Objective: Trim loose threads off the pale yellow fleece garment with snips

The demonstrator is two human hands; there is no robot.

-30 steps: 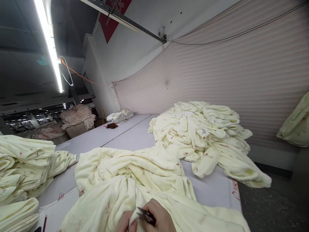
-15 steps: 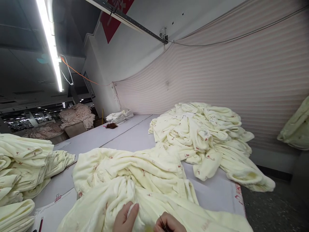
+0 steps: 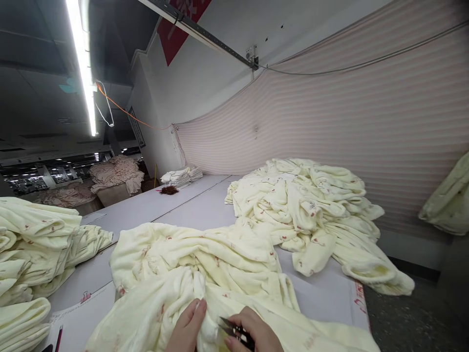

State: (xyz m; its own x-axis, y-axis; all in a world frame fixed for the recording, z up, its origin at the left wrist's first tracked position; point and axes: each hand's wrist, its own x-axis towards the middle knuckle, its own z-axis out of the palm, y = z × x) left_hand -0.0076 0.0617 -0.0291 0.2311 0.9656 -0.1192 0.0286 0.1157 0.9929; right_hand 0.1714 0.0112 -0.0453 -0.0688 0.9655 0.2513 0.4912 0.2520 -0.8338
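At the bottom centre of the frame the left hand (image 3: 188,326) pinches a fold of the pale yellow fleece garment (image 3: 190,274), fingers curled onto the cloth. The right hand (image 3: 252,332), just beside it, is closed around small dark thread snips (image 3: 232,330), whose blades point left toward the pinched fold, touching or nearly touching it; contact cannot be confirmed. The garment lies crumpled directly under and ahead of both hands, spreading up toward the middle of the frame over the grey worktop (image 3: 183,208). To the right of centre sits a loose heap of like garments (image 3: 311,210), partly overhanging the worktop edge. At the left edge stands a stack of folded cream pieces (image 3: 32,244). A pencil (image 3: 58,337) lies on paper at the lower left. Farther back, upper left, a small reddish-brown tuft (image 3: 169,190) and a low folded pile (image 3: 182,176) rest on the worktop. A striped curtain (image 3: 348,107) fills the upper right.
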